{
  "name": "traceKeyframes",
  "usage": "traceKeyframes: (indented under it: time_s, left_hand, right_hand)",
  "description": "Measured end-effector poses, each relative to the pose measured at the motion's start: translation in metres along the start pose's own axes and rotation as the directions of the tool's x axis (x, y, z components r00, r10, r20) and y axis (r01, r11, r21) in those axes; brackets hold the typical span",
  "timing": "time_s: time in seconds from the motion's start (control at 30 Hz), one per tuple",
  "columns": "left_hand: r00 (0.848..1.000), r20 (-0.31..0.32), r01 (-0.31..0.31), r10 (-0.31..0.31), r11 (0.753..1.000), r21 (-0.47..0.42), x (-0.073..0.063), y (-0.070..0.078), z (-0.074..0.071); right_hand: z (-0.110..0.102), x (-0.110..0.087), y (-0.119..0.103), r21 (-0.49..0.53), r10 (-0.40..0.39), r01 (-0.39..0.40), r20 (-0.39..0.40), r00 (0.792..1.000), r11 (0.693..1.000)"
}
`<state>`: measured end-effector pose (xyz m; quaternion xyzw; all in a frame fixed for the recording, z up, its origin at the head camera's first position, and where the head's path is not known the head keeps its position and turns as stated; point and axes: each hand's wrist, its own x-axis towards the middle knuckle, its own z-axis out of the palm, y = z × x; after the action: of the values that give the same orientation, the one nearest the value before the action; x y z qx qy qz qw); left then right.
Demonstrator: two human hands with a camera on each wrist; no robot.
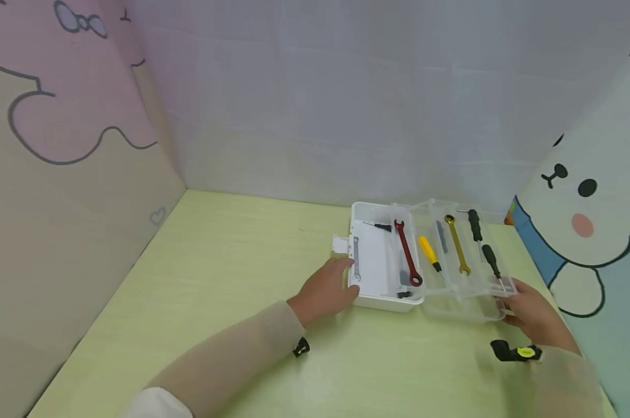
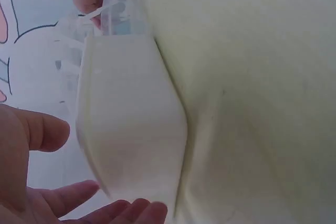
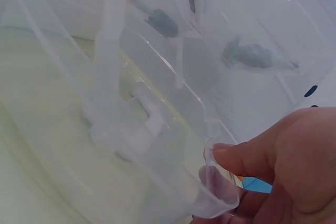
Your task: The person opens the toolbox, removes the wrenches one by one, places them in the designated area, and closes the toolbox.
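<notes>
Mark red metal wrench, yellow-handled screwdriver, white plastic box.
Red metal wrench (image 1: 407, 253): head view, mid-shaft.
Yellow-handled screwdriver (image 1: 428, 250): head view, handle.
White plastic box (image 2: 128, 114): left wrist view, outer wall.

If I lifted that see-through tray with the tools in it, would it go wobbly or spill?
The see-through tray probably bends a little, since its plastic looks thin. It might tip, because the right hand pinches it at one edge. The gold wrench could slide, as it seems to lie loose inside.
</notes>
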<state>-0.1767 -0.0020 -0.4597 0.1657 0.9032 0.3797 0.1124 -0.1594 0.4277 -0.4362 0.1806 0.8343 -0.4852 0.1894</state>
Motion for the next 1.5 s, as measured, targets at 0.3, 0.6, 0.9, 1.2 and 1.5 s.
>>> traceKeyframes:
  time_s: [0.3, 0.6, 0.9, 1.2, 1.5]
  left_hand:
    - [0.951, 0.102, -0.305, 0.293, 0.817, 0.489, 0.017, 0.02, -0.022]
    - [0.809, 0.352, -0.563, 0.47, 0.453, 0.691, 0.052, 0.032, -0.029]
    - [0.706, 0.463, -0.676, 0.537, 0.313, 0.668, 0.09, 0.063, -0.033]
    - [0.712, 0.464, -0.671, 0.527, 0.315, 0.672, 0.108, 0.095, -0.027]
    - [0.777, 0.403, -0.605, 0.483, 0.401, 0.687, 0.122, 0.126, -0.007]
  right_hand:
    - [0.0, 0.001, -0.003, 0.0, -0.031, 0.031, 0.025, 0.999, 1.0]
    - [0.005, 0.003, -0.004, 0.01, -0.015, 0.015, -0.012, 1.0, 1.0]
    - [0.005, 0.005, -0.005, 0.012, -0.015, 0.016, -0.034, 0.999, 1.0]
    - [0.004, 0.006, 0.0, 0.007, -0.021, 0.022, -0.044, 0.999, 1.0]
    - [0.004, 0.005, 0.004, 0.021, -0.007, 0.008, -0.06, 0.998, 1.0]
